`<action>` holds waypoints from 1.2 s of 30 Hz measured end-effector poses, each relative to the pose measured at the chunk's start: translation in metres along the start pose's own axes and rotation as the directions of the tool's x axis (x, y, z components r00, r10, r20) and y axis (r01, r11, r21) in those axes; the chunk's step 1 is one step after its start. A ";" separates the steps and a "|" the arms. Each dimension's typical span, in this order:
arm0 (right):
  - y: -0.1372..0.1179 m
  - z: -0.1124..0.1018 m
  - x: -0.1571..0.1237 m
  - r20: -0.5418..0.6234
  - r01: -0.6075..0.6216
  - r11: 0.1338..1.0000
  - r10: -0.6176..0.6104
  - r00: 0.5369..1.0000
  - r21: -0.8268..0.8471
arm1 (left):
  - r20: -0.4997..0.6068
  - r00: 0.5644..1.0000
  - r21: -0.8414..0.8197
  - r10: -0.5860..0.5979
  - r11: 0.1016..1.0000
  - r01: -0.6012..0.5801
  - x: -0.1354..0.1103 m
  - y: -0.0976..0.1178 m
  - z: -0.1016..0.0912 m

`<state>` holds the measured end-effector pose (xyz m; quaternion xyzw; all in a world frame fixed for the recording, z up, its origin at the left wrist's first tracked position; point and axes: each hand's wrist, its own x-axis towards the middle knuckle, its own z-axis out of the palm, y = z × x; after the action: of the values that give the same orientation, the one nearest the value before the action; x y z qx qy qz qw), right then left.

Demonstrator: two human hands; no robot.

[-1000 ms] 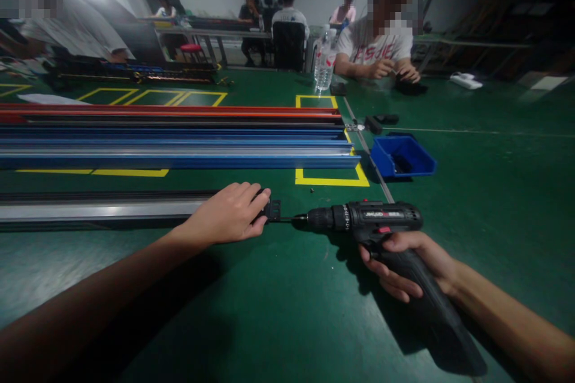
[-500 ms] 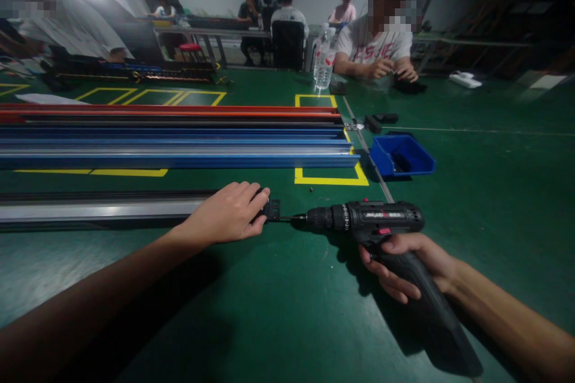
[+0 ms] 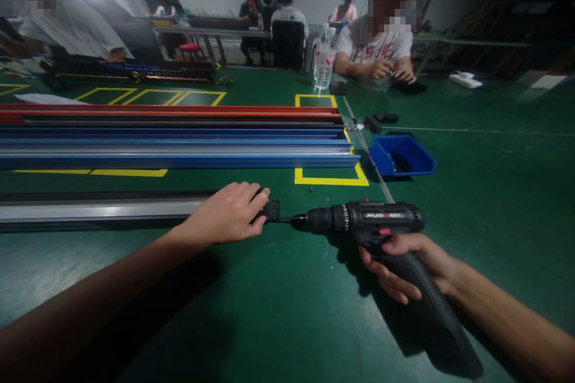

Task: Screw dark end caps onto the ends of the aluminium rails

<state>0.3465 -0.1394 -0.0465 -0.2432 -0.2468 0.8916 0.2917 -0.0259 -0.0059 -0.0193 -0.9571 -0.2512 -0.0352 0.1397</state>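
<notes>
My left hand [image 3: 236, 212] is wrapped over the right end of a long black and silver metal profile [image 3: 112, 210] lying on the green table. A small black end piece [image 3: 274, 210] sticks out past its fingers. In my right hand [image 3: 399, 269] is a black cordless drill [image 3: 386, 215], lying on its side along the table and pointing left. Its thin bit [image 3: 294, 218] reaches the end piece; the very tip is hard to make out. A tiny dark part [image 3: 311, 190] lies just beyond the bit.
Red and blue profiles [image 3: 179, 161] lie side by side behind my left hand. A blue bin [image 3: 404, 170] holding dark parts stands beyond the drill, near small black blocks [image 3: 372, 124]. Clear bottles [image 3: 322, 66] stand farther back, beside a seated person [image 3: 377, 42].
My hands, the drill and the profile stay practically where they were. Across the table, the seated person's hands have shifted slightly.
</notes>
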 end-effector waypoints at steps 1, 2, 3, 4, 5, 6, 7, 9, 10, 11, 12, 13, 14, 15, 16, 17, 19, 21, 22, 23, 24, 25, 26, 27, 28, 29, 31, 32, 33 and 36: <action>0.000 0.000 0.000 0.001 0.001 1.000 -0.001 1.000 0.003 | 0.003 1.000 0.004 -0.002 1.000 0.002 0.000 0.000 0.000; 0.000 0.000 0.000 0.002 0.001 1.000 -0.001 1.000 0.006 | 0.009 1.000 0.009 -0.003 1.000 0.003 0.000 0.000 0.000; 0.000 0.000 0.001 0.006 0.002 1.000 -0.002 1.000 0.009 | 0.016 1.000 0.015 -0.004 1.000 0.003 0.000 0.000 0.000; 0.000 0.000 0.001 0.010 0.003 1.000 -0.003 1.000 0.012 | 0.019 1.000 0.021 -0.004 1.000 0.004 0.000 0.000 0.000; 0.000 0.000 0.001 0.012 0.003 1.000 -0.003 1.000 0.011 | 0.020 1.000 0.026 -0.004 1.000 0.003 0.000 0.000 0.000; 0.000 0.000 0.001 0.011 0.003 1.000 -0.003 1.000 0.008 | 0.020 1.000 0.028 -0.003 1.000 0.002 0.000 0.000 0.000; 0.000 -0.001 0.001 0.008 0.002 1.000 -0.002 1.000 0.004 | 0.019 1.000 0.029 -0.003 1.000 0.002 0.000 0.000 0.000; 0.000 0.000 0.001 -0.001 0.000 1.000 0.000 1.000 -0.007 | 0.018 1.000 0.026 -0.007 1.000 0.007 0.000 0.000 0.000; 0.000 0.000 0.001 -0.006 -0.002 1.000 0.002 1.000 -0.012 | 0.018 1.000 0.024 -0.010 1.000 0.009 0.000 0.000 0.000; 0.000 0.001 0.001 -0.007 -0.001 1.000 0.001 1.000 -0.015 | 0.017 1.000 0.021 -0.010 1.000 0.009 0.000 0.000 0.000; 0.000 0.001 0.001 -0.006 0.001 1.000 -0.001 1.000 -0.018 | 0.014 1.000 0.019 -0.009 1.000 0.009 0.000 0.000 0.000; 0.000 0.002 0.001 -0.004 0.004 1.000 -0.004 1.000 -0.020 | 0.010 1.000 0.017 -0.008 1.000 0.008 0.000 0.000 0.001; 0.000 0.003 0.001 -0.003 0.009 1.000 -0.009 1.000 -0.021 | 0.006 1.000 0.015 -0.007 1.000 0.007 0.000 0.000 0.001; 0.000 0.003 0.001 -0.003 0.009 1.000 -0.010 1.000 -0.022 | 0.004 1.000 0.014 -0.006 1.000 0.006 0.000 0.000 0.001; 0.000 0.004 0.001 -0.005 0.011 1.000 -0.011 1.000 -0.022 | 0.003 1.000 0.013 -0.003 1.000 0.003 0.000 0.000 0.001; 0.000 0.003 0.001 -0.007 0.013 1.000 -0.014 1.000 -0.021 | 0.001 1.000 0.012 -0.002 1.000 0.002 0.000 0.000 0.001; 0.001 0.002 0.001 -0.006 0.016 1.000 -0.016 1.000 -0.017 | 0.000 1.000 0.007 0.002 1.000 -0.002 0.000 0.000 0.000; 0.003 0.000 0.001 0.001 0.023 1.000 -0.023 1.000 -0.013 | -0.002 1.000 0.000 0.001 1.000 -0.001 0.000 0.000 0.000; 0.003 -0.001 0.001 0.003 0.024 1.000 -0.024 1.000 -0.011 | -0.002 1.000 -0.004 -0.001 1.000 0.001 0.000 0.000 0.000; 0.004 -0.002 0.000 0.004 0.020 1.000 -0.020 1.000 -0.009 | 0.001 1.000 -0.008 -0.005 1.000 0.005 0.000 0.000 0.000; 0.004 -0.002 0.000 0.003 0.016 1.000 -0.016 1.000 -0.007 | 0.004 1.000 -0.012 -0.008 1.000 0.008 0.000 0.000 0.001; 0.004 -0.002 0.000 -0.002 0.014 1.000 -0.014 1.000 -0.005 | 0.006 1.000 -0.015 -0.011 1.000 0.011 0.000 0.000 0.001; 0.004 -0.002 0.000 -0.009 0.010 1.000 -0.010 1.000 -0.003 | 0.008 1.000 -0.017 -0.012 1.000 0.012 0.000 0.000 0.001; 0.004 -0.002 0.000 -0.015 0.007 1.000 -0.007 1.000 0.000 | 0.009 1.000 -0.017 -0.011 1.000 0.011 0.000 0.000 0.001; 0.004 -0.001 0.000 -0.022 0.004 1.000 -0.004 1.000 0.002 | 0.009 1.000 -0.015 -0.010 1.000 0.010 0.000 0.000 0.001; 0.003 -0.001 0.000 -0.028 0.002 1.000 -0.002 1.000 0.004 | 0.009 1.000 -0.011 -0.008 1.000 0.008 0.000 0.000 0.001; 0.002 0.000 0.000 -0.035 -0.007 1.000 0.007 0.999 0.008 | 0.006 1.000 -0.003 -0.007 1.000 0.007 -0.001 0.000 0.001; 0.002 0.000 0.000 -0.034 -0.011 1.000 0.011 0.999 0.009 | 0.003 1.000 -0.001 -0.006 1.000 0.006 -0.001 0.000 0.002; 0.002 0.001 0.000 -0.032 -0.010 1.000 0.010 0.999 0.011 | -0.001 1.000 -0.001 -0.005 1.000 0.004 -0.001 0.000 0.002; 0.002 0.001 0.000 -0.029 -0.008 1.000 0.008 1.000 0.012 | -0.009 1.000 0.000 0.004 1.000 -0.004 -0.001 0.000 0.002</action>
<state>0.3454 -0.1406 -0.0469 -0.2553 -0.2365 0.8905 0.2931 -0.0267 -0.0054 -0.0208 -0.9575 -0.2487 -0.0391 0.1408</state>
